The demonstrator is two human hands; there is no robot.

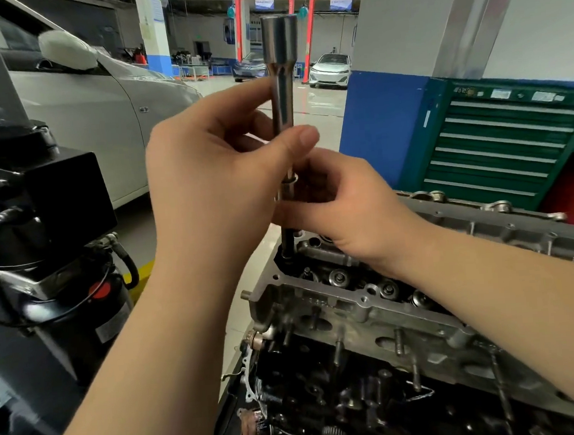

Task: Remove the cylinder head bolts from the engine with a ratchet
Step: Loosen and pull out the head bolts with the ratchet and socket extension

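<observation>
Standing at the far left, a dark machine with cables [38,216] fills the edge, and a white car [98,105] is parked behind it. The left hand [213,175] curls around a long chrome socket extension [281,80], thumb and fingers pinching its shaft, the wide socket end pointing up. Just beside it, the right hand [343,206] grips the lower part of the same tool. The tool stands upright, its bottom end entering a bolt hole at the near-left corner of the cylinder head [371,300]. The bolt itself is hidden. A green tool cabinet [506,145] stands at the right.
</observation>
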